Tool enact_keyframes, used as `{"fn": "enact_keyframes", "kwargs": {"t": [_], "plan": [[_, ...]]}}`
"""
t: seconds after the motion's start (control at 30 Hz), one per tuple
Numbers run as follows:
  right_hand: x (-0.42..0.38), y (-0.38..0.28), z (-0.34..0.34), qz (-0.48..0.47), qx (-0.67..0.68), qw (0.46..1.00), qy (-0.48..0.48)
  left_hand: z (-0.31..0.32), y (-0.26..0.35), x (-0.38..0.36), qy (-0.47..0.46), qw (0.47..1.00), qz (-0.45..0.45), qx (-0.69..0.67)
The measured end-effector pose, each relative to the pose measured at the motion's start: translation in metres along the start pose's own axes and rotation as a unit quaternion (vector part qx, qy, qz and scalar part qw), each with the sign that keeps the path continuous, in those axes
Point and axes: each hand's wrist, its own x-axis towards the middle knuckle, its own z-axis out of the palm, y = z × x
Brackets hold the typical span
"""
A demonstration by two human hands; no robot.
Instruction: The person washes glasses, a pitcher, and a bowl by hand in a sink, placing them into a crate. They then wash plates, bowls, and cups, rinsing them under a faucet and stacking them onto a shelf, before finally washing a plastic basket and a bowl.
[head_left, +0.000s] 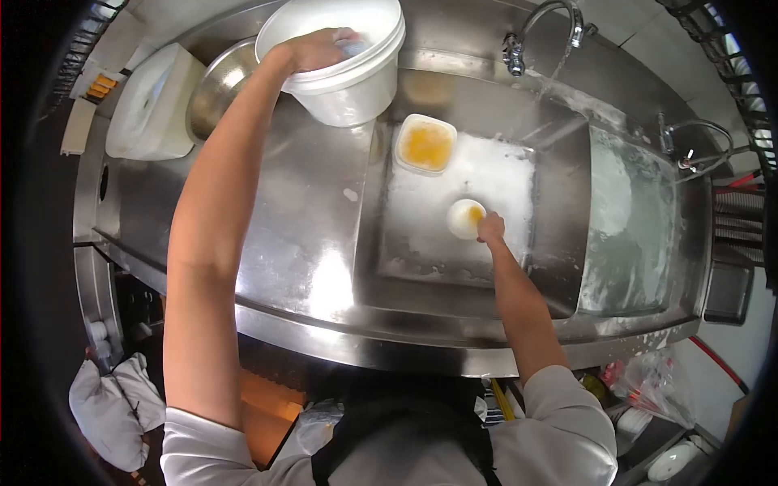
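Observation:
My left hand (320,49) reaches far forward and grips the near rim of a large white plastic bucket (344,57) that stands on the steel counter by the sink. Something pale blue shows under its fingers. My right hand (490,227) is down in the foamy sink basin (470,267), holding a small round white cup (465,218) with orange residue by its edge. A square white container (425,144) with orange-yellow residue lies in the basin just beyond the cup.
Water runs from the tap (551,24) at the back. A second basin (628,219) full of suds lies to the right. A metal bowl (217,85) and a white lidded box (154,101) sit at the counter's left. White cloths (113,405) hang low left.

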Motion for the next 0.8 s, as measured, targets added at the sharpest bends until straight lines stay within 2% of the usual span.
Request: {"fn": "enact_keyframes", "kwargs": {"t": [0.07,0.1,0.13,0.23,0.33,0.37,0.4,0.43,0.47,0.5,0.53,0.57,0.6,0.63,0.73,0.77,0.8], "plan": [[0.043,0.048,0.054,-0.023,0.066,0.997,0.031,0.004,-0.013,0.016,-0.031,0.996,0.079,-0.003],[0.014,0.023,0.034,0.029,0.152,0.988,-0.016,0.002,-0.022,0.018,-0.044,0.993,0.114,-0.004],[-0.016,-0.001,0.014,0.081,0.235,0.966,-0.065,0.003,-0.016,0.011,-0.042,0.996,0.073,-0.007],[-0.009,0.007,0.043,0.052,0.344,0.933,-0.087,0.002,-0.007,0.009,-0.010,0.998,0.005,0.054],[-0.021,-0.030,-0.004,0.096,0.314,0.923,-0.198,0.005,-0.006,0.013,0.078,0.991,-0.014,0.105],[0.005,-0.031,-0.001,0.019,0.217,0.969,-0.113,0.007,-0.007,0.014,0.125,0.984,0.009,0.123],[0.096,0.009,0.044,-0.138,0.121,0.983,0.009,0.009,-0.008,0.014,0.169,0.975,0.033,0.140],[0.027,-0.062,-0.049,-0.106,0.334,0.935,0.060,0.007,-0.004,0.008,0.221,0.963,0.039,0.151],[0.019,-0.098,-0.088,-0.177,0.334,0.909,0.176,0.005,0.006,-0.003,0.272,0.948,0.047,0.160],[-0.002,-0.137,-0.133,-0.247,0.366,0.866,0.235,0.006,0.014,-0.012,0.320,0.930,0.056,0.169],[-0.015,-0.167,-0.168,-0.309,0.318,0.830,0.338,0.010,0.019,-0.019,0.352,0.924,0.059,0.136],[-0.042,-0.197,-0.201,-0.323,0.273,0.818,0.389,0.015,0.023,-0.025,0.383,0.916,0.062,0.104],[-0.065,-0.224,-0.228,-0.338,0.255,0.811,0.404,0.017,0.025,-0.028,0.413,0.906,0.066,0.071],[-0.075,-0.241,-0.243,-0.353,0.237,0.803,0.418,0.018,0.017,-0.024,0.387,0.918,0.056,0.064],[-0.037,-0.254,-0.261,-0.343,0.097,0.846,0.395,0.018,0.008,-0.012,0.396,0.916,0.045,0.040],[-0.035,-0.250,-0.265,-0.330,0.255,0.851,0.317,0.017,0.007,-0.012,0.387,0.919,0.051,0.058],[-0.034,-0.246,-0.267,-0.307,0.407,0.830,0.226,0.016,0.006,-0.013,0.389,0.918,0.050,0.054]]}}
